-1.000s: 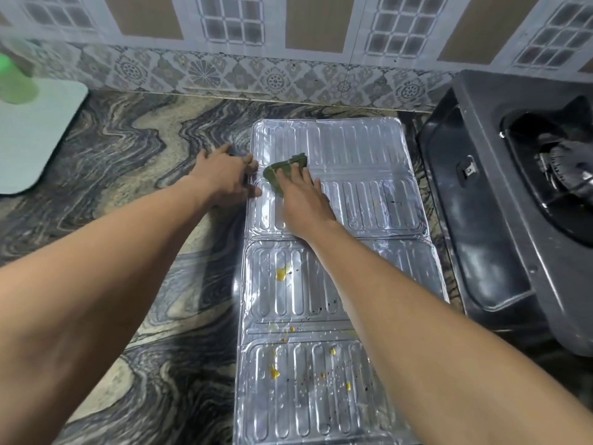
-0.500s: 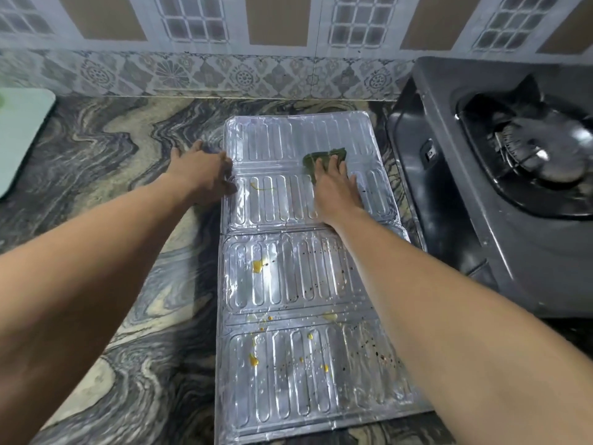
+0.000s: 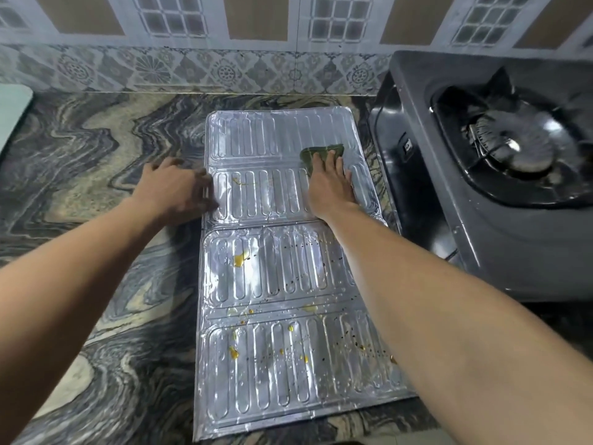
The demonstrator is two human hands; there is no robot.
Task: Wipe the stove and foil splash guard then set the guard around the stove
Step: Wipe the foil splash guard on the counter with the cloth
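Note:
The foil splash guard (image 3: 272, 284) lies flat on the marbled counter, its near panels spotted with yellow and dark stains. My right hand (image 3: 330, 187) presses a green cloth (image 3: 321, 153) flat on the far right part of the guard. My left hand (image 3: 179, 191) rests spread on the counter, fingertips on the guard's left edge. The black gas stove (image 3: 500, 200) stands to the right, its burner in view.
A tiled wall (image 3: 224, 65) runs along the back of the counter (image 3: 96, 162). A pale green board (image 3: 12, 107) shows at the far left edge. The stove's side sits close to the guard's right edge.
My right hand has slid the green cloth from the guard's left side across to its right side. My left hand has stayed at the left edge. The view has shifted right.

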